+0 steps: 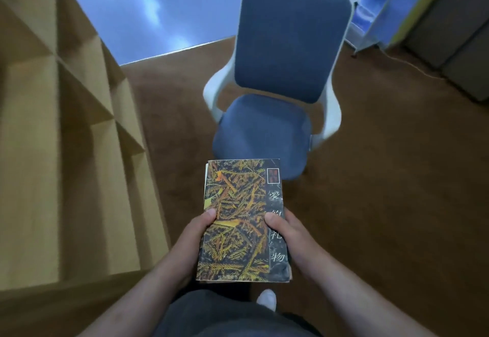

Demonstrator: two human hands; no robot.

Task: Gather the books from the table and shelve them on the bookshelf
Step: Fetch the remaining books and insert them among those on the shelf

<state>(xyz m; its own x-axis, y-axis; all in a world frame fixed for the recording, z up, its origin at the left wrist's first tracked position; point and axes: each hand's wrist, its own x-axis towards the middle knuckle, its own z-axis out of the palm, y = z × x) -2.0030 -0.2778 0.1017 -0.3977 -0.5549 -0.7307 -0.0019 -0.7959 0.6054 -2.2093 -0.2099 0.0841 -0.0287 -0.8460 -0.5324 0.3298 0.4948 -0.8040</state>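
The book (238,204) is up off any counter, held flat and face-up in front of the person's waist, its long side pointing away from them. Its cover is dark with a tangle of orange and yellow leaves, and a grey strip with printed characters runs down the right edge. Pale edges peek out under it along the left side and at the near right corner. Whether that is another book or loose pages, I cannot tell.

Both hands have it by the near half. The left hand (193,238) grips the left edge, with the thumb (210,215) lying on the cover. The right hand (291,236) grips the right edge, its thumb pressed onto the grey strip. The other fingers on each side wrap beneath the book, out of sight, so each hand is clamped on it from opposite edges.

Below the book are dark trousers (225,315) and one white foot (267,299) on the brown carpet (383,177).

The wooden bookshelf (79,124) stands just to the left, its open compartments showing. Straight ahead, beyond the far end of the book, is a blue-cushioned chair (285,53) with a white frame. A thin cable (412,65) trails over the carpet toward grey cabinets (449,32) at the right.
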